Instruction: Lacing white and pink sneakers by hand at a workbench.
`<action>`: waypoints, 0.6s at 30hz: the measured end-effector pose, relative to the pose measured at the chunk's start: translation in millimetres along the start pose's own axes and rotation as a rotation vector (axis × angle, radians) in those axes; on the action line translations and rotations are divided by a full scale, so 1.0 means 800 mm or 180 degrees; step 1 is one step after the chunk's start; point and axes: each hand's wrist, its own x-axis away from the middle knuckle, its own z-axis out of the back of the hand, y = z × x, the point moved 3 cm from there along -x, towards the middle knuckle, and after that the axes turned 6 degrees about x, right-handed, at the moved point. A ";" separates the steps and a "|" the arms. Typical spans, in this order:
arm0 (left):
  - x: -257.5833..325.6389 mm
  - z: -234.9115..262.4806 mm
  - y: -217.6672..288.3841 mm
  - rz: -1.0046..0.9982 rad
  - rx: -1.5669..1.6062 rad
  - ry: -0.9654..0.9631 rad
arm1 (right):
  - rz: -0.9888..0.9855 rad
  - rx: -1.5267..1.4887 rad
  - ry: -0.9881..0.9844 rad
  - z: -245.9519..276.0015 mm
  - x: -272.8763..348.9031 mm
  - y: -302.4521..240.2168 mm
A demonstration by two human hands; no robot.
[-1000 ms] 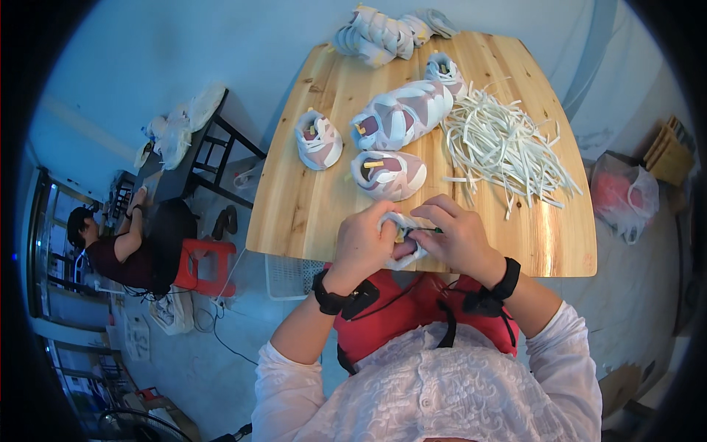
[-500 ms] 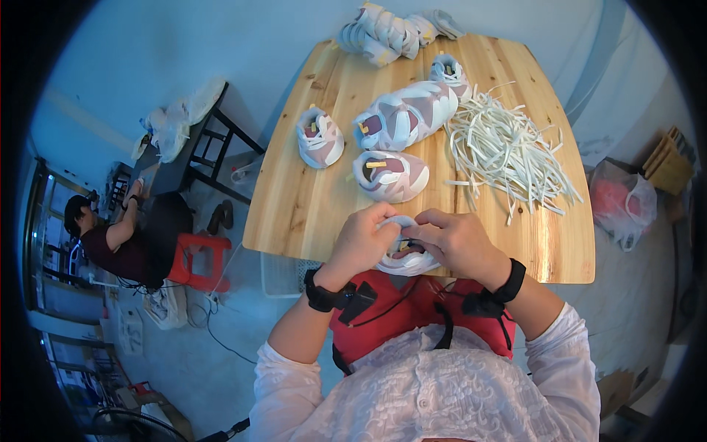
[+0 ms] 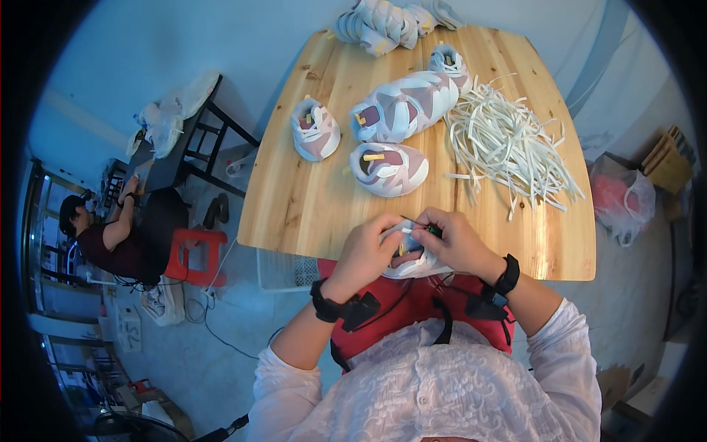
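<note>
- Wooden table (image 3: 294, 199): stretches toward 12 o'clock from the held shoe upper (image 3: 412, 264), which is at its near edge.
- Heap of white laces (image 3: 512, 151): on the table, between 1 and 2 o'clock from that upper.
- Row of nested uppers (image 3: 406, 107): at 12 o'clock, beyond a single pink-and-white upper (image 3: 398, 173).
- Right hand (image 3: 458, 243): at 3 o'clock, fingers curled round a slim tool (image 3: 435, 231), thumb against the held shoe upper.
- Left hand (image 3: 366, 250): at 9 o'clock, fingers bent, gripping the same upper's rim.
- Slim tool: green handle, thin shaft toward 10 o'clock.
</note>
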 end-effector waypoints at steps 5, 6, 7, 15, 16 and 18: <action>0.024 -0.006 0.053 -0.1736 -0.2658 0.1274 | -0.0510 -0.0060 -0.0111 -0.008 -0.001 0.020; 0.024 -0.008 0.049 -0.1672 -0.2755 0.1004 | -0.0534 -0.0270 -0.0082 -0.010 -0.001 0.023; 0.022 -0.008 0.052 -0.1659 -0.2765 0.1002 | -0.0558 -0.0489 -0.0042 -0.011 0.000 0.024; -0.008 -0.014 0.049 -0.1232 -0.3396 0.0458 | -0.0368 -0.0061 -0.0116 -0.007 -0.004 0.016; -0.009 -0.015 0.047 -0.1236 -0.3407 0.0438 | -0.0305 0.0007 -0.0141 -0.005 -0.005 0.014; -0.006 -0.013 0.044 -0.1623 -0.3151 0.0581 | -0.0309 -0.0055 -0.0169 -0.003 -0.005 0.013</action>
